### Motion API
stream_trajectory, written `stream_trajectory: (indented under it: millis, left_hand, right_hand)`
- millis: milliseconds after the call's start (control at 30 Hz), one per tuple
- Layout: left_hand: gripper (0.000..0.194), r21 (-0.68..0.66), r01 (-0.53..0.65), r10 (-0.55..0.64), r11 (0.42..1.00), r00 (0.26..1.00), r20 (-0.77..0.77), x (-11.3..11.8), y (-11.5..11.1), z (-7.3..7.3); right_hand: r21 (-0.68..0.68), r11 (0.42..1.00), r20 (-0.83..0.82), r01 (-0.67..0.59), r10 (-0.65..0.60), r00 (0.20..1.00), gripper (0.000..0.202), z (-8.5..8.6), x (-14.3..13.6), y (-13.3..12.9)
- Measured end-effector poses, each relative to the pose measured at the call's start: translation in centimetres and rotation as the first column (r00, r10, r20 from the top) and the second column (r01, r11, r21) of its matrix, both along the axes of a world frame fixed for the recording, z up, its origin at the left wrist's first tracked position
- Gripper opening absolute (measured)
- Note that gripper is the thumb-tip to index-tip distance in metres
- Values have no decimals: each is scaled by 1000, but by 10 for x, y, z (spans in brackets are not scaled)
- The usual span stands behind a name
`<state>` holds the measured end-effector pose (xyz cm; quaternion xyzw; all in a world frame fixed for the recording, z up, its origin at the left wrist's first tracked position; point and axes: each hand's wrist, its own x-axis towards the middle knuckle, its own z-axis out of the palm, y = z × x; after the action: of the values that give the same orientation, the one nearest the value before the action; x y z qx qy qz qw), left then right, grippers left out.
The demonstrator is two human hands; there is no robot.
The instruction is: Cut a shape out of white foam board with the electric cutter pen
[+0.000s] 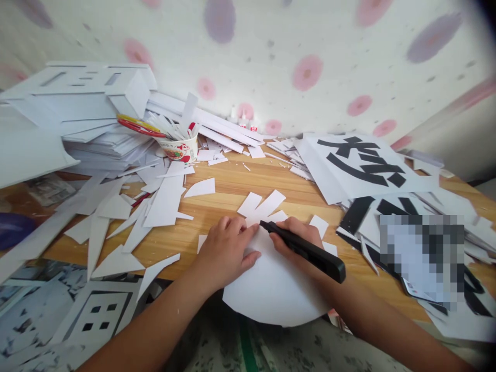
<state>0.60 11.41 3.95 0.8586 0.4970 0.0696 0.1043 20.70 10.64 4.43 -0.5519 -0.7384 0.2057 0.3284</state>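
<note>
Brown wooden tabletop [271, 175], white offcuts [165, 201] strewn about: right hand [298, 235] grips a slim black cutter-like tool [310, 251], left hand [228, 249] spread over a round-edged white board [277, 297] at the near edge; curve apparently shaped, far end seemingly unfinished.

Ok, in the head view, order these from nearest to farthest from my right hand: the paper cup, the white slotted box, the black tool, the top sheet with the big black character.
From your right hand:
1. Black tool: gripped in it.
2. Top sheet: ahead, right.
3. Paper cup: ahead, left.
4. White slotted box: farther left, beyond the cup.
</note>
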Motion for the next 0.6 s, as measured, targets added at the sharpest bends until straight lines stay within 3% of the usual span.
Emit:
stream_trajectory:
  millis: [133, 300, 400, 600]
  left_hand:
    - [54, -5, -11, 11, 1000, 1000, 7, 1, 2, -1]
    - [52, 16, -29, 29, 999, 999, 23, 2, 1, -2]
    - [51, 19, -21, 21, 1000, 999, 35, 3, 1, -2]
    - [52, 2, -19, 19, 1000, 1000, 25, 4, 2, 0]
  right_hand:
    - [-16, 1000, 5, -6, 6, 1000, 22, 6, 0, -2]
    - [79, 996, 35, -45, 43, 998, 27, -2, 3, 1]
    - [121, 990, 37, -76, 72, 997, 19, -7, 4, 2]
    - [99, 987, 8, -130, 130, 991, 24, -7, 4, 2]
